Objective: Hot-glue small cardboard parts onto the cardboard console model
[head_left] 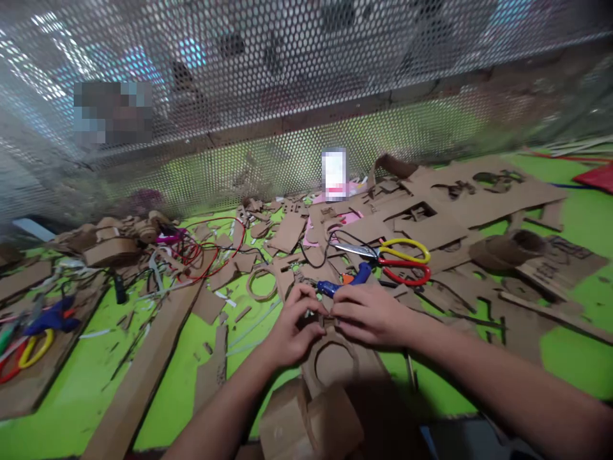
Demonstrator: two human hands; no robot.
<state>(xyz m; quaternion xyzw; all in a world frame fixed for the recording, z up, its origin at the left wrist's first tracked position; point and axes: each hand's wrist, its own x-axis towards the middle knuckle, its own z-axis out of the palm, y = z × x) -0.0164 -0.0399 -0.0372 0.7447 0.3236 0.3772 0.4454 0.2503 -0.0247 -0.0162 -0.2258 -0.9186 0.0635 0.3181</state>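
A cardboard piece marked with a round ring is lying near the front edge of the green table, right before the person, and both hands are meeting at its far edge. The left hand is curling in from the left, its fingertips pressed together and pinching a small bit of the piece's top edge; the right hand is lying flatter from the other side, its fingers closing on the same spot, so the two hands are touching there. Just below the piece, a folded cardboard box is sitting at the bottom of the view. Just beyond the knuckles, a blue glue gun is resting on scraps, and near it to the right, scissors with one yellow and one red handle are lying open. A cardboard ring is sitting left of the hands, and a long cardboard strip is running diagonally toward the near left corner. Red wires are looping farther back on the left. Large cut-out cardboard sheets are spreading over the far right, and a perforated metal screen is standing behind the whole table.
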